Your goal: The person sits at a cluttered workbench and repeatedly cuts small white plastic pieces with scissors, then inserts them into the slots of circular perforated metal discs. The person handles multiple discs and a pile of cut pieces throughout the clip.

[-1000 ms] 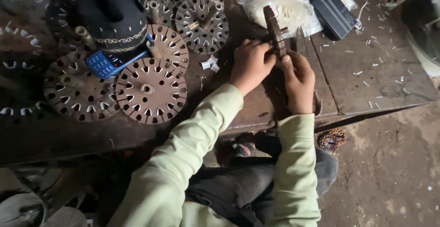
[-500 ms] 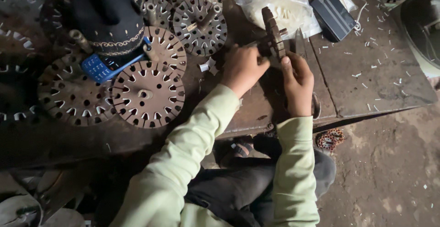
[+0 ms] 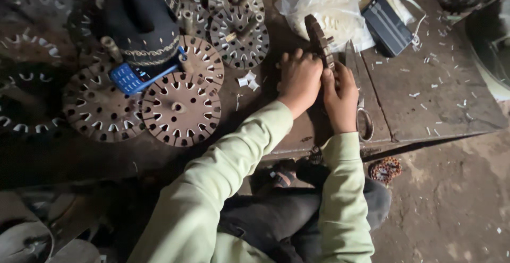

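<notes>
- Left hand [image 3: 299,79]: lay at upper centre of the frame, fingers curled and clamped on the left face of a slotted metal disc held on edge.
- Right hand [image 3: 340,97]: lay just right of the left hand, touching it, fingers closed on the right face of the same disc, thumb pointing up along its rim.
- Slotted metal disc [image 3: 317,39]: stood upright on its edge between the two hands, its upper half rising above the fingers, rust-brown, toothed along the rim.
- Workbench [image 3: 441,109]: dark, worn slab across the upper frame, strewn with small pale scraps at right.
- Flat discs [image 3: 181,109]: several of the same slotted kind lay face up at left and upper centre, some overlapping.
- Blue keypad phone [image 3: 129,78]: rested on the discs at left, below a dark embroidered cap [image 3: 141,26].
- White plastic bag [image 3: 334,13]: lay behind the held disc at upper centre.
- Black box-shaped device [image 3: 387,25]: lay on the bag's right side, white cable attached.
- Scissors [image 3: 362,115]: lay just right of the right hand, handle loop toward the bench edge.
- Small copper-wound coil [image 3: 385,170]: lay on the dirt floor at lower right.
- Pale green sleeves [image 3: 212,188]: covered both forearms.
</notes>
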